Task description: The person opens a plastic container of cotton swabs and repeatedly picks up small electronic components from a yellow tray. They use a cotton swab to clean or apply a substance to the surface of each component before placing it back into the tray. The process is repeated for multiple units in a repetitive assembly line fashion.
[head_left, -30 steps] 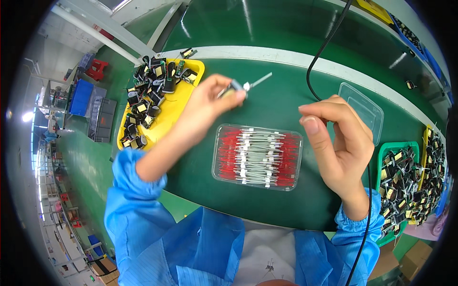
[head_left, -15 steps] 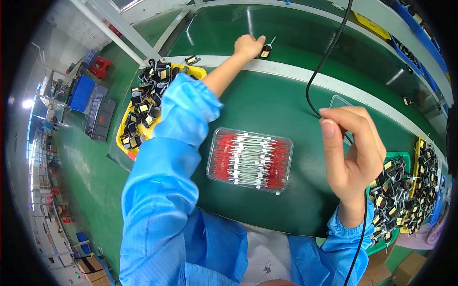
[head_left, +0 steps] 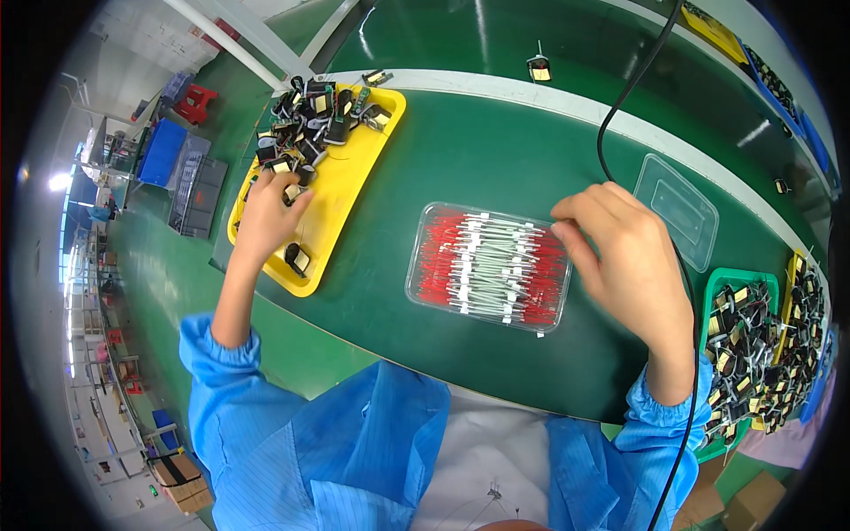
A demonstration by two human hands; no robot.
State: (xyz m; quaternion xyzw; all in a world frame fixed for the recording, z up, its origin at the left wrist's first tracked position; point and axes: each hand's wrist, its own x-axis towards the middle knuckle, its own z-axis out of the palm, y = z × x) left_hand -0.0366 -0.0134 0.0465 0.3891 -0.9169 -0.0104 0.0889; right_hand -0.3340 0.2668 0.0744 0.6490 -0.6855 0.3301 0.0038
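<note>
Right hand [head_left: 633,265] sits nearest me, fingers curled and pinched together at the right end of the clear tray [head_left: 490,267], where rows of little red-tipped parts [head_left: 460,261] lie side by side. From where I stand I cannot tell whether it already has one between thumb and forefinger or is only feeling for it; the fingertips hide the spot. To do this well, I would say it should take one piece by its middle and lift it straight up, so the neighbours stay in their rows rather than being dragged out with it. A black cable [head_left: 620,106] loops down just behind that hand and runs along the wrist, so a slow lift keeps it from snagging.

Further out, the left hand [head_left: 270,217] rests on the yellow tray [head_left: 354,190], fingers bent down onto a small black and yellow block [head_left: 290,191] at the edge of the heap [head_left: 314,115]. It looks to be closing on that block, though the grip itself is hidden. Picking from the loose edge of the pile seems wise, since the heap beyond is tangled. One block [head_left: 297,257] lies alone nearer the tray's front rim.

Beyond the green table [head_left: 478,159], a single block [head_left: 537,68] sits on the belt [head_left: 460,35].
</note>
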